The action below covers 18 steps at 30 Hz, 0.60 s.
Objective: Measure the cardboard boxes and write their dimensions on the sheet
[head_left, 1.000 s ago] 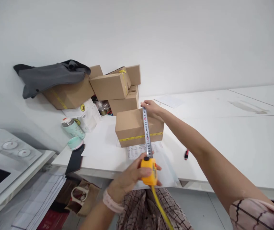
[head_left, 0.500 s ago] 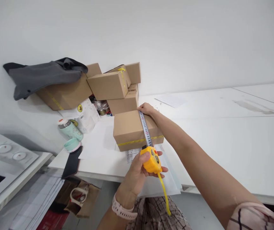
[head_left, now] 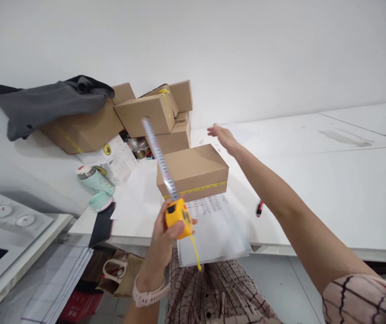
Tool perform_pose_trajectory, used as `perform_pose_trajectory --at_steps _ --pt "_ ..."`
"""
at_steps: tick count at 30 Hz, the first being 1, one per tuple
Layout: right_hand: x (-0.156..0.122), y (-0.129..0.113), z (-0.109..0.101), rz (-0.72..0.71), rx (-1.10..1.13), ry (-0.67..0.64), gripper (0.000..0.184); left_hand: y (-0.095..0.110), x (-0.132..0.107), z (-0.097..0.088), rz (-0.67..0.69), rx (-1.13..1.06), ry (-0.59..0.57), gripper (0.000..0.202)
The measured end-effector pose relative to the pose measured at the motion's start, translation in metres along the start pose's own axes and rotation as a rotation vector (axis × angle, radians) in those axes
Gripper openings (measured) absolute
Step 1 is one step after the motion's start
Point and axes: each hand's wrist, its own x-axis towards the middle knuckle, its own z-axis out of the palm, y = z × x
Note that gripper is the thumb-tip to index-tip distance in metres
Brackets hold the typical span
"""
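Note:
My left hand (head_left: 162, 236) is closed around a yellow tape measure (head_left: 179, 218), with a yellow strap hanging below it. The metal blade (head_left: 159, 157) sticks out toward the back left, raised and slightly blurred, its tip in front of the stacked boxes. A closed cardboard box (head_left: 193, 173) with a yellow printed band along its front lies on the white table. Behind the box's right end, my right hand (head_left: 222, 137) is in the air with fingers stretched and holding nothing, apart from the box. Printed papers (head_left: 213, 229) lie in front of the box and overhang the table edge.
Cardboard boxes (head_left: 145, 117) are stacked at the back left, with a dark grey bag (head_left: 51, 101) over one. A mint flask (head_left: 96, 180), a mint cup (head_left: 100, 201) and a black phone-like slab (head_left: 102, 225) stand left. A red and black marker (head_left: 259, 208) lies right on the table (head_left: 314, 193).
My right hand has let go of the blade's end and lifted off the box toward the right. The tape measure has moved left in my left hand, its blade now swung off the box.

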Motion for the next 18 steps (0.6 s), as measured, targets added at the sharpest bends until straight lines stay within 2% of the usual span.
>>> perform_pose_trajectory --at_steps 2,4,7,9,11,15,18 --pt "-0.028 0.009 -0.021 0.085 0.005 0.052 0.072 -0.005 0.003 -0.024 0.119 0.108 0.166 0.065" --pt "-0.061 0.018 -0.032 0.174 -0.022 -0.004 0.072 -0.010 0.013 -0.042 0.148 0.177 0.249 0.064" --pt "-0.102 0.020 -0.029 0.204 0.018 -0.206 0.074 -0.012 0.035 -0.057 0.069 0.187 0.182 0.063" --pt "-0.116 0.010 -0.024 0.168 -0.009 -0.260 0.072 -0.005 0.048 -0.059 0.042 0.184 0.106 0.062" --pt "-0.118 -0.007 -0.024 0.117 -0.132 -0.227 0.065 0.007 0.057 -0.058 0.068 0.179 0.065 0.059" --pt "-0.103 -0.042 -0.037 0.059 -0.548 -0.107 0.053 0.034 0.073 -0.050 0.141 0.141 0.007 0.057" --pt "-0.086 -0.050 -0.041 0.028 -0.797 -0.010 0.051 0.047 0.088 -0.041 0.135 0.167 -0.028 0.056"
